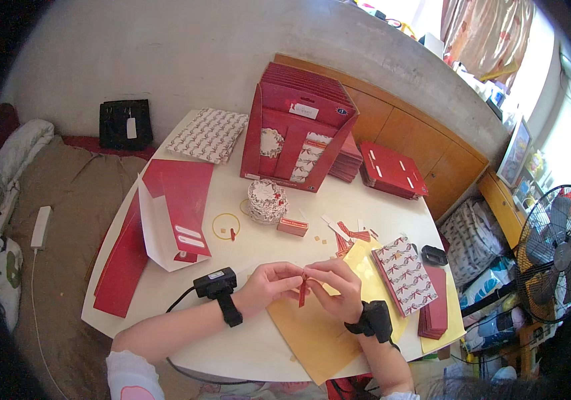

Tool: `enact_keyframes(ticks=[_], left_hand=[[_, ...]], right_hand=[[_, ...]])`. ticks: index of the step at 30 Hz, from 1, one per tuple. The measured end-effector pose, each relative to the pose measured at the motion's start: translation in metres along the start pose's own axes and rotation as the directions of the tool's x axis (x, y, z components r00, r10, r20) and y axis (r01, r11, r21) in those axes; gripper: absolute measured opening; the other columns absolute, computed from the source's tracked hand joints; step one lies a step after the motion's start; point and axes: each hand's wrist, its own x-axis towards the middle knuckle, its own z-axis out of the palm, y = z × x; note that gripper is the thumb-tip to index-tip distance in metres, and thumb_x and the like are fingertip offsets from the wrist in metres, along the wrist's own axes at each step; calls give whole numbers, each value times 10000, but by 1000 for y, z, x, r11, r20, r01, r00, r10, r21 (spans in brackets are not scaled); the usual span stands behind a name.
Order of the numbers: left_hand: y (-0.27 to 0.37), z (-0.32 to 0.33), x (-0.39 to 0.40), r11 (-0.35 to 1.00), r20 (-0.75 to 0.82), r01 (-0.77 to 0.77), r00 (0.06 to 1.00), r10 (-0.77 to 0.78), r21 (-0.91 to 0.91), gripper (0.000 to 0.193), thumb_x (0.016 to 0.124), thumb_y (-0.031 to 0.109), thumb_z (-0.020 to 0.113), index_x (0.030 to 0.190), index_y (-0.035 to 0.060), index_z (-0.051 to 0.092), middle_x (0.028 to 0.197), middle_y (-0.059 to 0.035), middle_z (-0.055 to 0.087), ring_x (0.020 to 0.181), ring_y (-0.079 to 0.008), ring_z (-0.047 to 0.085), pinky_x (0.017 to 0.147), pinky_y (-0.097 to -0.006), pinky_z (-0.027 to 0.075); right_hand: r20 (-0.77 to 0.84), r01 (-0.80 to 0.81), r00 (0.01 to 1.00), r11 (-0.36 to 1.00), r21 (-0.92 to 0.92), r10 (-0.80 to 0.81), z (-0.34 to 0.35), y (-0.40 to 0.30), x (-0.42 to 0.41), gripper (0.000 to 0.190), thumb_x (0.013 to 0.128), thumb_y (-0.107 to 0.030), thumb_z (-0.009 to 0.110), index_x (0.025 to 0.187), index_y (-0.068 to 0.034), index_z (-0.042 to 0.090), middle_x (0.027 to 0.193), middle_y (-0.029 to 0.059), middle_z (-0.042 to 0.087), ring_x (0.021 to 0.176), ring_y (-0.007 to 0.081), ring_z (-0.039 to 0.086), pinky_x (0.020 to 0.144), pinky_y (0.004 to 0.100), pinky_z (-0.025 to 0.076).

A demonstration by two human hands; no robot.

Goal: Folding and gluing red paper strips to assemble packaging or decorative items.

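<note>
My left hand point(274, 286) and my right hand point(336, 289) meet over the near part of the white table point(225, 345). Their fingertips pinch a small red paper strip with a pale edge point(302, 296) that hangs downward. Below them lies a yellow-orange paper sheet point(318, 345). Beyond the right hand are loose red strips point(344, 242) and small tan squares point(317, 238). Further off sit a neat stack of red labels with lettering point(293, 228) and a pile of scalloped, wreath-printed paper tags point(267, 202). A patterned card stack point(405, 276) rests right of my right hand.
A red display box full of card sleeves point(285, 165) stands at the back, with red card stacks point(393, 167) beside it. Folded red card sheets point(175, 200) lie left. Patterned paper point(208, 135), a yellow rubber band point(226, 214), a black device point(434, 255) and a fan point(560, 255) are around.
</note>
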Motion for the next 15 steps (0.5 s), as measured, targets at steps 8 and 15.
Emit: enact_keyframes(ticks=[8,15], left_hand=[[-2,-6,3,996,-1,11,1000,-12,-90,131,854,89,497,954,12,532,909,-70,579,831,-154,583,761,-288,487],[-2,-5,6,996,-251,-23,968,1,-84,131,870,91,442,947,18,517,867,-76,563,829,-160,571,753,-285,480]], right_hand=[[12,81,997,996,-50,-80,4,2,-2,222,632,4,661,839,-55,606,863,76,593,731,225,564,622,313,450],[57,14,998,996,-87,-9,6,3,-5,264,614,-26,676,857,-61,580,788,76,563,718,242,552,620,321,454]])
